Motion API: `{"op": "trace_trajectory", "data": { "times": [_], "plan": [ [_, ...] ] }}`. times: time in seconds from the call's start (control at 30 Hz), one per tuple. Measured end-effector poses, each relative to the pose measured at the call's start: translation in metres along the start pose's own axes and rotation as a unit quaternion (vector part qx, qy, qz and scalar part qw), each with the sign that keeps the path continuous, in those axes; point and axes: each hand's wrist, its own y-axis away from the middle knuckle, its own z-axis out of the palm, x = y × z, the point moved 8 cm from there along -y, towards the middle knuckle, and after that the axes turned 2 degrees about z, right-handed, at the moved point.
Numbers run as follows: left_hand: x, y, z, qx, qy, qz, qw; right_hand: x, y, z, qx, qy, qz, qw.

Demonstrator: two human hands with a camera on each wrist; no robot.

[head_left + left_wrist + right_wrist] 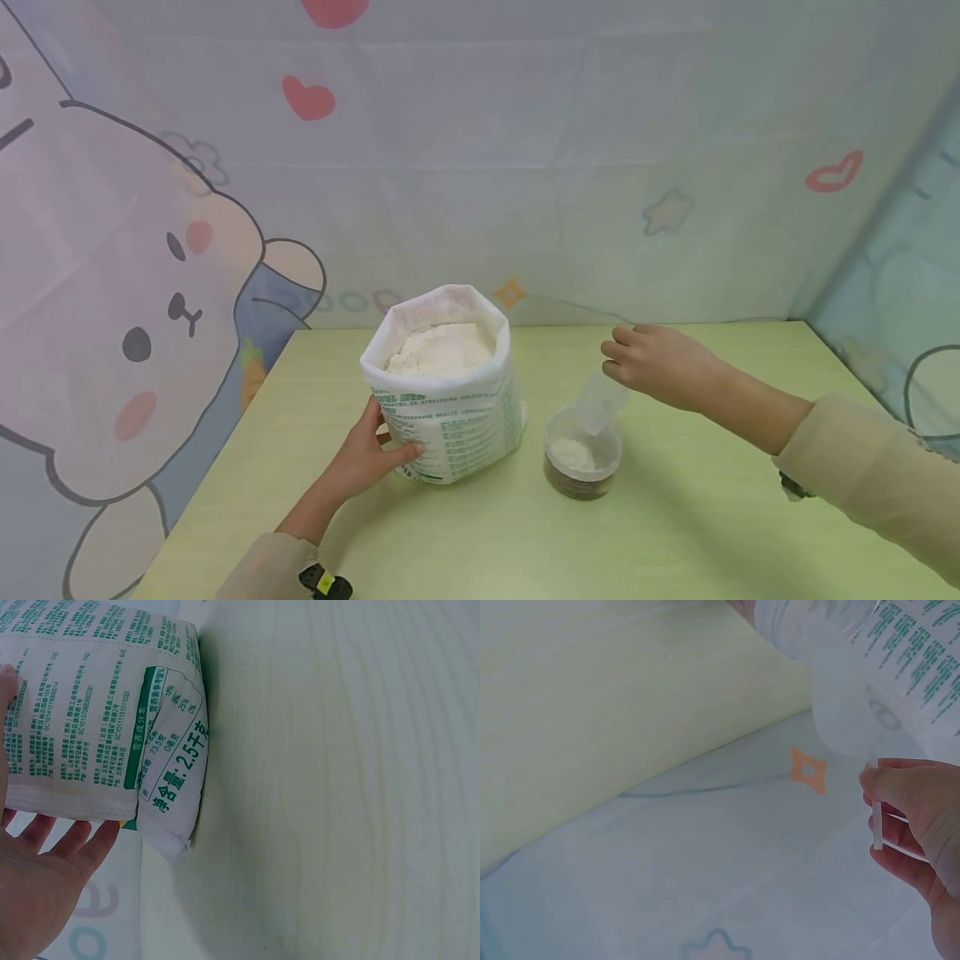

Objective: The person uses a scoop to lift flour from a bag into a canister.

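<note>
My left hand (367,458) grips the lower left side of an open white flour bag (465,425) with green print, thumb on the front and fingers around the side. Off-white flour (442,350) fills the bag to near its folded rim. In the right wrist view, my right hand (919,817) pinches the thin handle of a translucent plastic scoop (840,712). The head view shows this scoop tipped down into the mouth of a small round tub (581,483). White powder (573,454) lies inside the tub, which stands right of the bag.
Bag and tub stand on a pale wood-grain table (712,517). Behind it hangs a cloth backdrop (480,167) with cartoon prints, close to the table's back edge. The bag's lower side panel (176,757) bulges out over the tabletop.
</note>
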Motion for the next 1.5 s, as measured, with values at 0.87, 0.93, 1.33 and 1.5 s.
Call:
{"op": "trace_trajectory", "data": {
  "times": [0.87,0.93,1.33,1.5],
  "plan": [
    [0.0,0.0,0.0,0.005,0.0,-0.009,0.9999,0.021,0.021,0.025,-0.025,-0.187,0.099,0.977],
    [0.0,0.0,0.0,0.005,0.0,-0.009,0.9999,0.022,0.023,0.03,-0.035,-0.205,0.111,0.9719],
    [0.001,0.0,0.0,0.003,-0.001,-0.006,1.0,0.031,0.034,0.047,-0.053,-0.34,0.177,0.9221],
    [0.0,0.0,0.0,0.003,-0.001,-0.009,1.0,0.037,0.035,0.048,-0.039,-0.373,0.187,0.908]
  ]
}}
